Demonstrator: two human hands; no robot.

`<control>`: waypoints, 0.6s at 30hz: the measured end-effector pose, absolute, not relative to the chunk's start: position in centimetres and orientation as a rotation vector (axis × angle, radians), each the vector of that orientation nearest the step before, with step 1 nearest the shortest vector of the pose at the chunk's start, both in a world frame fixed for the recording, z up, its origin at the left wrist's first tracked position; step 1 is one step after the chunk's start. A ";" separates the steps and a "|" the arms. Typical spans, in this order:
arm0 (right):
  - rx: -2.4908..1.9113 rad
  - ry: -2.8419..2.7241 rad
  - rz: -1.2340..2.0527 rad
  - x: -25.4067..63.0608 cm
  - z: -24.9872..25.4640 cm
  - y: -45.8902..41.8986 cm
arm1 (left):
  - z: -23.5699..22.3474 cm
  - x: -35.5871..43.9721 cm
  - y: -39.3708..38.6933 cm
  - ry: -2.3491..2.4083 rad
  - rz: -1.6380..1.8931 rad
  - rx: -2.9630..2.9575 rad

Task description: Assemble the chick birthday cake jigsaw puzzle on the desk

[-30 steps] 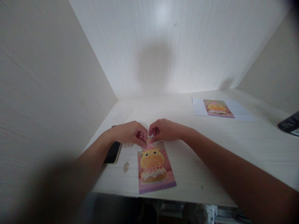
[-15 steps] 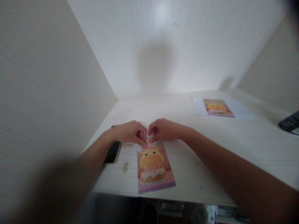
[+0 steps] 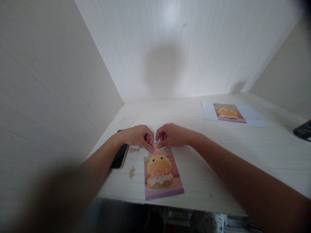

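Note:
A jigsaw puzzle (image 3: 161, 174) showing a yellow creature on a cake lies near the front edge of a pale wooden table (image 3: 230, 155). My left hand (image 3: 137, 136) and my right hand (image 3: 171, 135) meet at the puzzle's top edge, fingers curled and pinched together over the pink hat part. What they pinch is too small to make out. Two loose pieces lie left of the puzzle: one (image 3: 131, 172) near the front, another (image 3: 133, 149) under my left hand.
A dark phone (image 3: 119, 157) lies beneath my left wrist. At the back right sits a paper sheet with the reference picture (image 3: 229, 113). A black device (image 3: 303, 130) shows at the right edge. White walls enclose the table on the left and back.

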State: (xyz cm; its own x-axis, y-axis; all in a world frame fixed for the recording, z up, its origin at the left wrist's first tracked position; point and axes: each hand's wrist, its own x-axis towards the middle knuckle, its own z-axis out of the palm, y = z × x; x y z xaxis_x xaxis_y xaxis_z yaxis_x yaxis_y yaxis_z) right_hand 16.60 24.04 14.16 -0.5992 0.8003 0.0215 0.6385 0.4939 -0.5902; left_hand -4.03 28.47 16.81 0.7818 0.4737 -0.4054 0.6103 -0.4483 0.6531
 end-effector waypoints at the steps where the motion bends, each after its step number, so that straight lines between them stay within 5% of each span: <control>1: -1.212 -2.447 0.786 16.6 14.1 24.1 | 16.8 -4.0 28.5 0.807 -0.209 2.120; 18: -1.232 -2.426 0.867 16.5 14.2 24.0 | 16.4 -4.2 29.0 0.895 -0.182 2.043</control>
